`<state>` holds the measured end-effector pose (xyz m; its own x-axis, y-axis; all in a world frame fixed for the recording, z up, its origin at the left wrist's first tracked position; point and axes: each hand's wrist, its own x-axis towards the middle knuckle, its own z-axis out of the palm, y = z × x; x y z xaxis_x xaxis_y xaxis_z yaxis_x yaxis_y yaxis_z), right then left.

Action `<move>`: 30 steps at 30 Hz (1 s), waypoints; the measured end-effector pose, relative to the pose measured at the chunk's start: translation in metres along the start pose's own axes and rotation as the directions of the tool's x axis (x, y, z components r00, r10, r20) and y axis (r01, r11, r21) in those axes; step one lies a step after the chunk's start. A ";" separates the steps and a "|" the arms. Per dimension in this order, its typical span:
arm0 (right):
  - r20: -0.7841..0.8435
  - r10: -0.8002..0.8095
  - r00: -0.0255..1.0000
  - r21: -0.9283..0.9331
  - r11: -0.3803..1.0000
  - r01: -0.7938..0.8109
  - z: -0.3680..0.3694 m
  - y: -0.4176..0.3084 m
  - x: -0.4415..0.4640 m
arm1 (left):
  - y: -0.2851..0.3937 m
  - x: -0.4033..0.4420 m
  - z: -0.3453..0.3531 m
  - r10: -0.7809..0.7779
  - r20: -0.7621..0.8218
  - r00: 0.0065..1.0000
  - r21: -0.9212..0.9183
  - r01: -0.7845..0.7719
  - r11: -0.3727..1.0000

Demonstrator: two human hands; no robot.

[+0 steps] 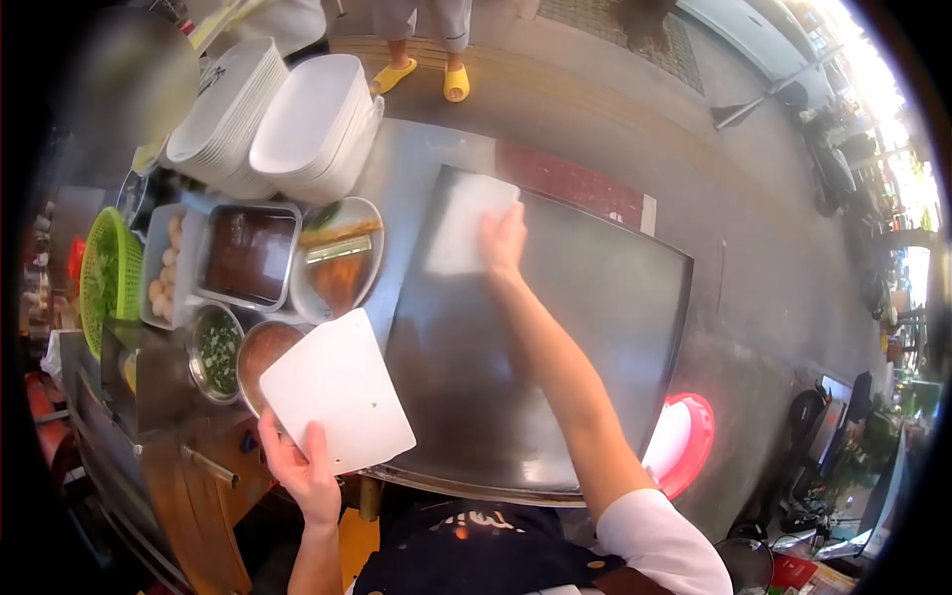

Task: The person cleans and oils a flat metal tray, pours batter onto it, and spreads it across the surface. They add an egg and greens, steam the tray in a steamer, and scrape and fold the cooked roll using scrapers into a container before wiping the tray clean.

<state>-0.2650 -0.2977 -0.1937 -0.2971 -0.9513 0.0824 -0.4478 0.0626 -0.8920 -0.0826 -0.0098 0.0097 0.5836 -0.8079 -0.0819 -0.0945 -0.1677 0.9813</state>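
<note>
Across the middle of the frame spreads a broad, dark metal plate (pixel 555 367), flat and glossy, with dull reflections and a thin raised edge along its right side. It sits on a grey metal counter (pixel 412 149) that shows at upper centre, where a dark red strip (pixel 570 180) runs beside the plate's top edge. Crowded along the counter at left are two white tray stacks (pixel 309 119), a container of eggs (pixel 167 278), a steel pan (pixel 253 253) of something brown, an oval dish (pixel 369 223), a bowl of chopped greens (pixel 218 352) and a green basket (pixel 127 288) of leaves. At lower right, a red-rimmed tub (pixel 700 446) stands just beside the plate. Grey paving (pixel 764 258) fills the upper right, and a person in yellow slippers (pixel 456 84) stands at top centre.

The right arm reaches up from the bottom right, nearly straight, across the plate. The right hand (pixel 504 238) is closed at the right edge of a pale panel (pixel 461 223), blurred, over the plate's upper left corner. At lower left, the left hand (pixel 305 471) rises from below, thumb on the near face of a white board (pixel 342 397), clamping it by its lower left corner. The board is tilted, overlapping the plate's lower left edge and partly covering a bowl of pinkish-brown food (pixel 263 352).
</note>
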 end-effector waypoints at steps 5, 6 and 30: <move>0.613 -0.070 0.787 -0.499 0.738 0.455 -0.012 -0.088 0.071 | -0.007 0.007 -0.067 -0.084 -0.172 0.982 -0.028 0.080 0.996; 0.659 -0.060 0.749 -0.538 0.658 0.526 -0.020 -0.095 0.084 | -0.010 0.008 -0.074 -0.112 -0.183 0.977 -0.037 0.107 0.994; 0.793 -0.295 0.532 -0.261 0.626 0.735 -0.206 -0.016 -0.084 | -0.090 -0.028 -0.105 -0.260 0.545 0.797 -0.667 0.600 0.442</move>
<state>-0.4065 -0.1564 -0.0951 0.6430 -0.7645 -0.0455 -0.7184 -0.5815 -0.3817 -0.0052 0.0870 -0.0575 0.0500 -0.9083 -0.4154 0.8464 -0.1822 0.5003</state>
